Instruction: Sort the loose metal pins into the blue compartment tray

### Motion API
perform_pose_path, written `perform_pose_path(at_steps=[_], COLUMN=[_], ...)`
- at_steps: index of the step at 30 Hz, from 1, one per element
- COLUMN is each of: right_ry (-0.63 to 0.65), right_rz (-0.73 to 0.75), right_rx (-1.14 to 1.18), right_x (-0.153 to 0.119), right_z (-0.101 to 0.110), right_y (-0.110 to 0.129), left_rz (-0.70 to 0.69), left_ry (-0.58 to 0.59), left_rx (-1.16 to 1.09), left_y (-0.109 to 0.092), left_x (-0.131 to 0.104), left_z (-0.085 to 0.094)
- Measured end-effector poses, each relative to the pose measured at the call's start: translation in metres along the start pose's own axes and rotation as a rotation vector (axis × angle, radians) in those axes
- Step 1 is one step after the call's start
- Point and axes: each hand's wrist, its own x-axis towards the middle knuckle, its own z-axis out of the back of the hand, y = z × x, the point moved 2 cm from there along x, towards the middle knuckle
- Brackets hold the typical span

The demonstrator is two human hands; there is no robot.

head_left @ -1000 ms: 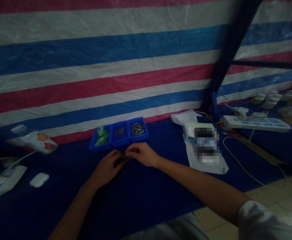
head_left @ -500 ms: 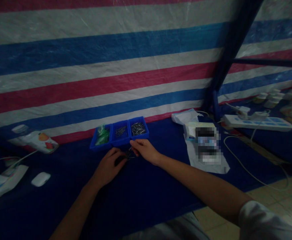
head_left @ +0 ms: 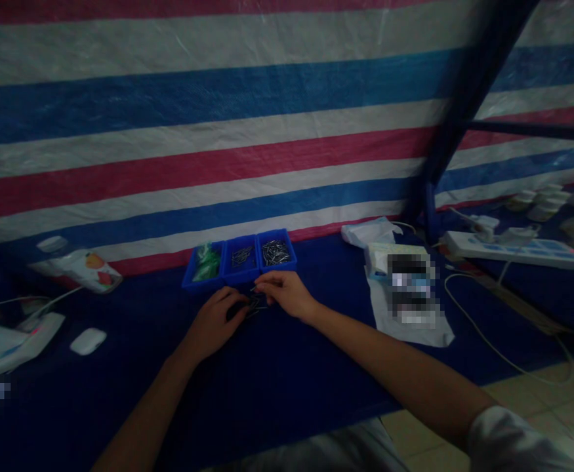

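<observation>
My right hand (head_left: 289, 295) is closed in a pinch just in front of the blue bins, with a thin metal pin at its fingertips. Close by on its left, my left hand (head_left: 218, 319) rests low over the table, its thumb and fingertips drawn together; whatever they hold is hidden. Several thin metal pins (head_left: 256, 303) lie loose on the dark blue tabletop between the two hands. Behind them stand three joined blue bins: the left bin (head_left: 186, 283) holds green plastic-wrapped items, the middle bin (head_left: 226, 270) some metal pins, and the right bin (head_left: 291, 257) a fuller heap of pins.
To the left are a clear bottle (head_left: 87, 267), a white rounded case (head_left: 88, 341) and a power strip (head_left: 41, 337). Tissues (head_left: 370, 231) and a blurred-out item on white paper (head_left: 380, 314) lie to the right. Farther right, another power strip (head_left: 513, 249) has a trailing cable.
The view has shifted slightly, so the scene sits a little farther right. Both hands stay almost in place, and more of the loose pins between them show.
</observation>
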Motion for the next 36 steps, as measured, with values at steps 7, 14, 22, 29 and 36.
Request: perform_pose_path(at_steps=[7,14,22,29,36], right_ry=[-0.034,-0.035,0.019,0.041,0.08], right_rz=[-0.058,-0.095,-0.144,-0.178,-0.204], right_rx=[0.113,0.046,-0.03,-0.053,-0.063], right_x=[0.0,-0.002,0.001,0.002,0.001], right_z=[0.003,0.001,-0.001,-0.004,-0.007], right_y=[0.002,0.003,-0.006,-0.005,-0.004], left_rz=[0.008,0.014,0.018,0.043,0.073], left_ry=[-0.021,-0.049,-0.082,-0.102,-0.148], left_rx=[0.007,0.01,0.028,0.044,0.06], left_y=[-0.001,-0.002,-0.002,0.003,0.005], left_x=[0.0,-0.001,-0.001,-0.001,-0.001], left_z=[0.005,0.008,0.008,0.007,0.009])
